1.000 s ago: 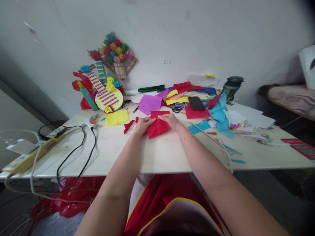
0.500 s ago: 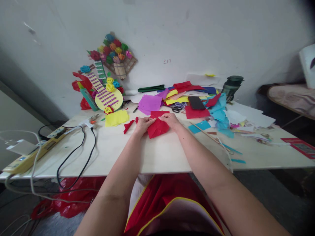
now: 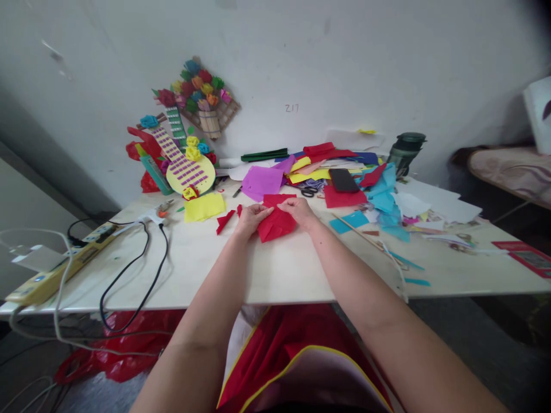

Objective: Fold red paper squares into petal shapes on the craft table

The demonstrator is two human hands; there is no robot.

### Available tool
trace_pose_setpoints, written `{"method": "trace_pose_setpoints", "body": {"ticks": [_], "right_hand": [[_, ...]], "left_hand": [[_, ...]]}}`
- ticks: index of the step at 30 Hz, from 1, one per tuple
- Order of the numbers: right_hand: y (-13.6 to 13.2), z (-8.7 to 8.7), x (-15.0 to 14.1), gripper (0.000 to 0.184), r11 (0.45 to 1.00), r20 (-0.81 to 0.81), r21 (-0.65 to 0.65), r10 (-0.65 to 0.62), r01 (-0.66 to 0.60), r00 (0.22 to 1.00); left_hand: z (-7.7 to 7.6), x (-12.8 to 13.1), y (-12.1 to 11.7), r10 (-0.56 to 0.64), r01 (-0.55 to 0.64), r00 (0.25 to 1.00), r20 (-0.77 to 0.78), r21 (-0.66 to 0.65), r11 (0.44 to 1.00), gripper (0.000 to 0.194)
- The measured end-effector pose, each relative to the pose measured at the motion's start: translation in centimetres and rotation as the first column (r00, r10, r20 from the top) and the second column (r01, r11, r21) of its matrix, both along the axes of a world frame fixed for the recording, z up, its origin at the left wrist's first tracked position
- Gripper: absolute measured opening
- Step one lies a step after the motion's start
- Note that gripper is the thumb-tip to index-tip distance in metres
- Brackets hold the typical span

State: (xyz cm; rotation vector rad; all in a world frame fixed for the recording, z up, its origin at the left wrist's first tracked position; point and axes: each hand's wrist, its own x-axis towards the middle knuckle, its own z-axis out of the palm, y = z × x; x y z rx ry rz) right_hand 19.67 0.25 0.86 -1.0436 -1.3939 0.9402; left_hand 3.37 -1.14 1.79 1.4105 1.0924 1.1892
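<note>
Between my two hands is a creased piece of red crepe paper [image 3: 276,226], just above or on the table. My left hand [image 3: 253,219] pinches its left side with thumb and fingers. On the other side, my right hand [image 3: 300,211] grips the paper's upper right part, its fingertips close to those of the left. A second red sheet shows behind the held piece; whether they are joined I cannot tell. Small folded red scraps [image 3: 225,222] lie beside my left hand. A yellow paper piece [image 3: 205,207] rests farther left.
Behind my hands lie purple paper [image 3: 263,182], black scissors [image 3: 309,191] and a dark phone [image 3: 343,180]. A thin stick [image 3: 357,232] and blue paper [image 3: 349,222] are at right. A glue gun [image 3: 155,215], a power strip [image 3: 64,265] and cables occupy the left. Paper-flower crafts [image 3: 190,172] lean at the wall.
Both hands stay in nearly the same place on the red paper. Its lower part looks slightly smoother and more folded over than before.
</note>
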Motion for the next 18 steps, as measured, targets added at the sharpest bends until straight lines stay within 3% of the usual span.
{"method": "trace_pose_setpoints", "body": {"ticks": [6, 18], "right_hand": [[-0.17, 0.12, 0.00, 0.021, 0.998, -0.033, 0.035, 0.050, -0.048, 0.998], [0.01, -0.08, 0.01, 0.021, 1.000, -0.039, 0.001, 0.024, -0.024, 0.999]], "left_hand": [[-0.20, -0.15, 0.28, 0.005, -0.004, 0.999, -0.044, 0.015, 1.000, 0.032], [0.01, 0.00, -0.04, 0.048, -0.045, 0.996, -0.080, 0.037, 0.998, 0.037]]}}
